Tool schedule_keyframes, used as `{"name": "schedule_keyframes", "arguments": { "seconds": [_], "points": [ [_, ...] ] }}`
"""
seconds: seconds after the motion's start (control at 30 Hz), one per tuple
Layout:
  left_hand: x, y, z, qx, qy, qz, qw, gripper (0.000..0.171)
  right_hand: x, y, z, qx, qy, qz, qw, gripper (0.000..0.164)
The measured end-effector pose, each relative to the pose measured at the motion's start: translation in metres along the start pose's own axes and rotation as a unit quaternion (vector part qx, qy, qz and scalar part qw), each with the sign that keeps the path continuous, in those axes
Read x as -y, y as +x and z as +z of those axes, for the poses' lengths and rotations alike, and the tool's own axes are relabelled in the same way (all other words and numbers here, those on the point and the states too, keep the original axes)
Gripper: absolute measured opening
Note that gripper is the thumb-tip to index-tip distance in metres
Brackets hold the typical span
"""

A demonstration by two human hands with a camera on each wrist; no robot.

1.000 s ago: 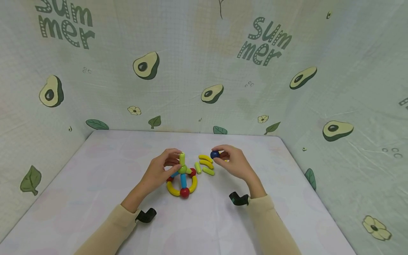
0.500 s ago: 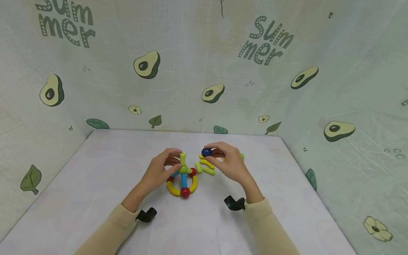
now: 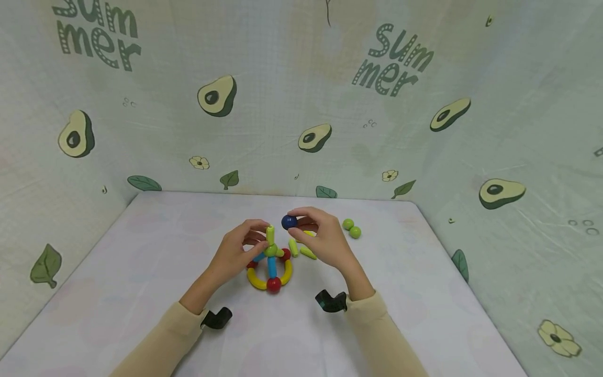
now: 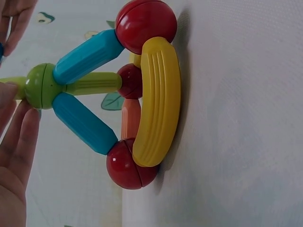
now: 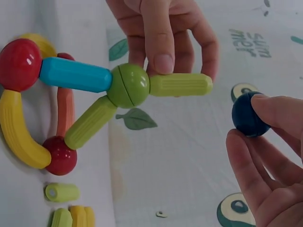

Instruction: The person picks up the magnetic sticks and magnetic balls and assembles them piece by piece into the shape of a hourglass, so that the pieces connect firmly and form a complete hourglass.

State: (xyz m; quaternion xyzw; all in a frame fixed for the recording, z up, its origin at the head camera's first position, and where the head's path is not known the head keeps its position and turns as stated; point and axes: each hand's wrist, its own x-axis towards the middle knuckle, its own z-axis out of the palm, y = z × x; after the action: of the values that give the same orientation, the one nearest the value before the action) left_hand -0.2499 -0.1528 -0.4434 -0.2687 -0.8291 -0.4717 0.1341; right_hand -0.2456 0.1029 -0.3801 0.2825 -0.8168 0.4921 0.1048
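A pyramid of magnetic sticks and balls stands on the table. Its base joins red balls point(image 3: 274, 285) with curved yellow sticks point(image 4: 161, 101) and an orange stick point(image 5: 65, 111). Blue sticks point(image 4: 87, 124) and a green stick point(image 5: 91, 123) lean up to a green ball point(image 5: 129, 86). From that ball rises a light green stick point(image 3: 270, 234), pinched near its lower end by my left hand point(image 3: 239, 245). My right hand point(image 3: 325, 238) holds a dark blue ball point(image 3: 289, 222) between thumb and fingers, right of the stick's tip and apart from it.
Loose light green sticks point(image 3: 308, 253) and yellow sticks point(image 5: 83, 217) lie right of the pyramid, partly behind my right hand. Two green balls point(image 3: 355, 232) lie farther right. A printed cloth point(image 3: 264, 157) hangs behind the table.
My right hand has moved left with the dark blue ball, toward the upright light green stick. The green balls have come into full view. My left hand and the pyramid stay put.
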Motion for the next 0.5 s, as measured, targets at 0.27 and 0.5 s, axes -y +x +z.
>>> {"name": "schedule_keyframes", "arguments": {
  "seconds": [0.27, 0.5],
  "points": [
    [-0.001, 0.002, 0.0, -0.006, -0.001, 0.015, 0.9999, 0.047, 0.002, 0.002, 0.009, -0.01, 0.016, -0.006, 1.0, 0.034],
    [-0.001, 0.0, -0.001, -0.01, 0.0, 0.016, 0.9998, 0.046, 0.001, 0.002, 0.014, -0.039, 0.007, -0.005, 0.999, 0.032]
  ]
}}
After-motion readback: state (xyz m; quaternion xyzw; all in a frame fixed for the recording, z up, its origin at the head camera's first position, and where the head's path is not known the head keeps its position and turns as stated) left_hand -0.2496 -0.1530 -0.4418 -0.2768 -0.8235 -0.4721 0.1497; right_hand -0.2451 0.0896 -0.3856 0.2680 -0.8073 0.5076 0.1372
